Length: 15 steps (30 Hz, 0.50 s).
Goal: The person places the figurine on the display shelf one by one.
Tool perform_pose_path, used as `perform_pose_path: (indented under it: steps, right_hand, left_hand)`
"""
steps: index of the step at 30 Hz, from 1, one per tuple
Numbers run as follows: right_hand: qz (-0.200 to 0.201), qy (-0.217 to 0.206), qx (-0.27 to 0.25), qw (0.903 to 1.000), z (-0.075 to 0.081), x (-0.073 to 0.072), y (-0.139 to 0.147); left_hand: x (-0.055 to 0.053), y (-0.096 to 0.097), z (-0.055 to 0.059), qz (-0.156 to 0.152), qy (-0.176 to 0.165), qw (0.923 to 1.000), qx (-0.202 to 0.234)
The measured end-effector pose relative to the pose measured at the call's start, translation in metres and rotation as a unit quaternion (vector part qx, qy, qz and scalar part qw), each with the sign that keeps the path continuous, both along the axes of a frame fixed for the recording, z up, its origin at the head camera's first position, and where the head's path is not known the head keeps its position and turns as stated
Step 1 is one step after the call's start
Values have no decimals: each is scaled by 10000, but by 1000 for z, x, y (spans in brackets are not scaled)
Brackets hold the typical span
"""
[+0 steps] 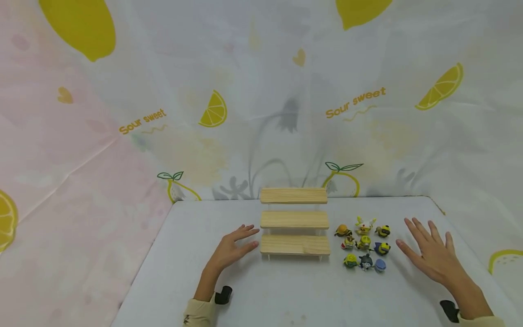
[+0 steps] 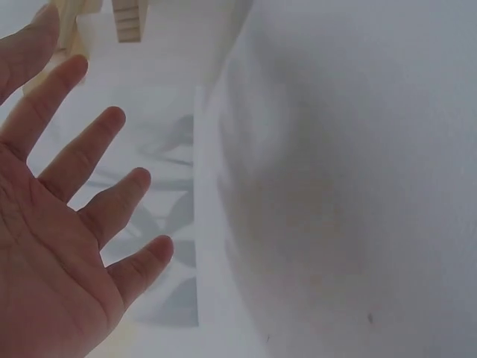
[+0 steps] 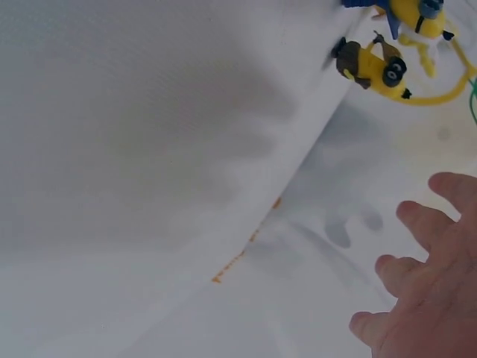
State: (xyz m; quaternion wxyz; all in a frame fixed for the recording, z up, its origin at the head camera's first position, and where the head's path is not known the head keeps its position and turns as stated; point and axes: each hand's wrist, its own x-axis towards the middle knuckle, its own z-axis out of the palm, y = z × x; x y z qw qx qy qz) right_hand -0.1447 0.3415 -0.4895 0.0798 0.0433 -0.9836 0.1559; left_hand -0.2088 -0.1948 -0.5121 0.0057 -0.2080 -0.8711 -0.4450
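My left hand (image 1: 229, 249) hovers over the white table with fingers spread, just left of a three-step wooden display stand (image 1: 295, 245). In the left wrist view the palm (image 2: 45, 253) shows with nothing in it. My right hand (image 1: 437, 255), fingers also apart and holding nothing, is to the right of a cluster of small toy figures (image 1: 363, 242). Most figures are yellow; one at the front is dark grey (image 1: 365, 262) and another is blue (image 1: 380, 265). Two yellow figures (image 3: 376, 68) appear near the right hand in the right wrist view.
The stand's three plank steps rise toward the back, the top one (image 1: 293, 195) close to a lemon-print curtain (image 1: 261, 113). The white table (image 1: 282, 290) reaches that curtain, its back right corner having a brownish worn edge (image 3: 250, 242). Black bands (image 1: 223, 295) sit at both wrists.
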Motion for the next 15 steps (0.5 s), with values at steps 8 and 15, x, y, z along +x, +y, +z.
perform_pose_path:
  steps: [8, 15]
  right_hand:
    - [-10, -69, -37, 10000, -4, 2, 1]
    - [23, -94, -131, 9999, -4, 2, 0]
  left_hand:
    - [0, 7, -7, -186, -136, 9994, 275]
    - [0, 13, -8, -286, -337, 9984, 357]
